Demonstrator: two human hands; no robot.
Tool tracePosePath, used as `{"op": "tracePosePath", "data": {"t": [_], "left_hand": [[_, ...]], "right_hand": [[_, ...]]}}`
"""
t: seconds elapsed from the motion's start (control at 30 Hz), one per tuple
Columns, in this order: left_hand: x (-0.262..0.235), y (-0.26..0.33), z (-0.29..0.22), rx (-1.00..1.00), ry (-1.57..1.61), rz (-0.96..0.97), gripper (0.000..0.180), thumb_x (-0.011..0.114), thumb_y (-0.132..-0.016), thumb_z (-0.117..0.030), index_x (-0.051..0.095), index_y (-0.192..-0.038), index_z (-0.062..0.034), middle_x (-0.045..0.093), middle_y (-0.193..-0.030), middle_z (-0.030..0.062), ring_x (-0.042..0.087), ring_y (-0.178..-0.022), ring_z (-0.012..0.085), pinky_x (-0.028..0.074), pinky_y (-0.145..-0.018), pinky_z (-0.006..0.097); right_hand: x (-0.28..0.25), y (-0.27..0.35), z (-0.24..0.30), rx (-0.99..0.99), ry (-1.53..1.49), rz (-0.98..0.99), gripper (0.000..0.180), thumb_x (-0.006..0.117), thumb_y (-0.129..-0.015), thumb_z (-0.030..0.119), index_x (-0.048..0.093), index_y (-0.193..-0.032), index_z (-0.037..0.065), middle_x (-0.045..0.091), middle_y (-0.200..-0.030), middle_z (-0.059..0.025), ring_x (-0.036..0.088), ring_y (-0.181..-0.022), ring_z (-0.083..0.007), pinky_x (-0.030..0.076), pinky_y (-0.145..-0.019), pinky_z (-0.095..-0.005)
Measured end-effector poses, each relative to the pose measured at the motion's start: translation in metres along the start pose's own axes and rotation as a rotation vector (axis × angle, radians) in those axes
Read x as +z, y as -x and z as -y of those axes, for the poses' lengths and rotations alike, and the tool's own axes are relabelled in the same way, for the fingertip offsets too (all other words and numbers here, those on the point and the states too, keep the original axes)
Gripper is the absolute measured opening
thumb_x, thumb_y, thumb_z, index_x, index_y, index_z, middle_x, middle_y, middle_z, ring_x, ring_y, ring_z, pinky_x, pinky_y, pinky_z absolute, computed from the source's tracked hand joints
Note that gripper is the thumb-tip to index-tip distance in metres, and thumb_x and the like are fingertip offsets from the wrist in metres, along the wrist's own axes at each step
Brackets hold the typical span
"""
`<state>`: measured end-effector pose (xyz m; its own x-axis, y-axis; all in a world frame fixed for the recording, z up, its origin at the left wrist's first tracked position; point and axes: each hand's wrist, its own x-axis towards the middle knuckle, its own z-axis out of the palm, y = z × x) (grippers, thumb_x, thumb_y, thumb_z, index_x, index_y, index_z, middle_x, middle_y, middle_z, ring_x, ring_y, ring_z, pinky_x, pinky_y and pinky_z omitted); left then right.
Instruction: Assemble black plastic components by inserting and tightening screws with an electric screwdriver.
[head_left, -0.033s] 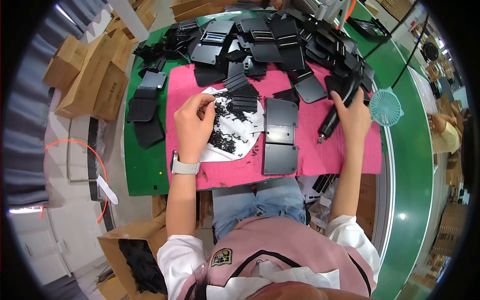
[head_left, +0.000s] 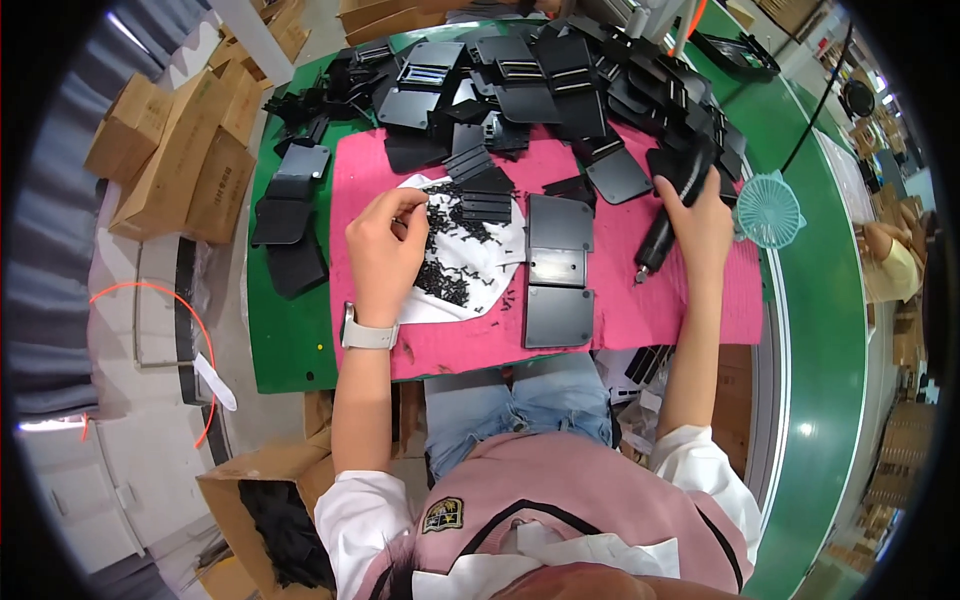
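Note:
My left hand (head_left: 383, 250) is closed, thumb and fingertips pressed together at the left edge of a white cloth (head_left: 485, 272). Whatever it pinches is too small to make out. Small black screws (head_left: 442, 285) lie scattered over the cloth. With my right hand (head_left: 704, 232) I hold a black electric screwdriver (head_left: 658, 240), tilted, its tip low and pointing toward me above the pink mat (head_left: 625, 320). Between my hands lie two flat black plates, a far plate (head_left: 560, 221) and a near plate (head_left: 558, 318), with a shiny strip (head_left: 556, 267) with holes between them.
Black plates (head_left: 410, 108) are heaped along the far side of the green table (head_left: 280, 345). More plates (head_left: 290, 219) sit at the left. A turquoise round mesh guard (head_left: 771, 210) stands right of my right hand. Cardboard boxes (head_left: 185, 160) are stacked beyond the table's left side.
My right hand has shifted slightly left along with the screwdriver's rear end, and a dark cable above it has left its former place. My left hand stays about where it was.

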<state>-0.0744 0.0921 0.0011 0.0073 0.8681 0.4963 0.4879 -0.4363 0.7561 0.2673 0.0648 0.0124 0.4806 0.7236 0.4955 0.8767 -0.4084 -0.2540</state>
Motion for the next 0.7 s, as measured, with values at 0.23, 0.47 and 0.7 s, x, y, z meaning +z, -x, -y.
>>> {"op": "tracePosePath", "data": {"t": [0.23, 0.47, 0.7], "left_hand": [[0.0, 0.003, -0.003, -0.052, 0.056, 0.076, 0.006, 0.068, -0.082, -0.003, 0.065, -0.084, 0.0025, 0.066, -0.076, 0.0025, 0.06, -0.066, 0.0063, 0.048, -0.058, 0.021], [0.009, 0.046, -0.047, -0.384, 0.761, 0.251, 0.012, 0.065, -0.082, 0.003, 0.059, -0.092, 0.0005, 0.058, -0.085, 0.0015, 0.056, -0.083, 0.0082, 0.047, -0.072, 0.021], [0.009, 0.094, -0.078, -0.541, 1.038, 0.472, 0.017, 0.063, -0.088, -0.001, 0.061, -0.104, 0.0049, 0.066, -0.092, 0.011, 0.067, -0.081, 0.0153, 0.053, -0.068, 0.023]], "right_hand": [[-0.006, -0.008, -0.002, 0.164, -0.985, 0.491, 0.055, 0.065, -0.077, 0.026, 0.05, -0.12, -0.005, 0.063, -0.07, -0.0124, 0.061, -0.057, -0.0195, 0.049, -0.056, -0.0322], [-0.081, 0.015, 0.047, -0.171, -1.947, 0.601, 0.067, 0.059, -0.075, 0.025, 0.04, -0.132, -0.004, 0.05, -0.079, -0.0066, 0.048, -0.061, -0.0156, 0.041, -0.066, -0.0308], [-0.095, 0.032, 0.058, -0.647, -2.46, 0.732, 0.049, 0.063, -0.088, 0.04, 0.04, -0.121, 0.011, 0.054, -0.067, 0.0013, 0.054, -0.051, -0.011, 0.047, -0.064, -0.0301]]}}
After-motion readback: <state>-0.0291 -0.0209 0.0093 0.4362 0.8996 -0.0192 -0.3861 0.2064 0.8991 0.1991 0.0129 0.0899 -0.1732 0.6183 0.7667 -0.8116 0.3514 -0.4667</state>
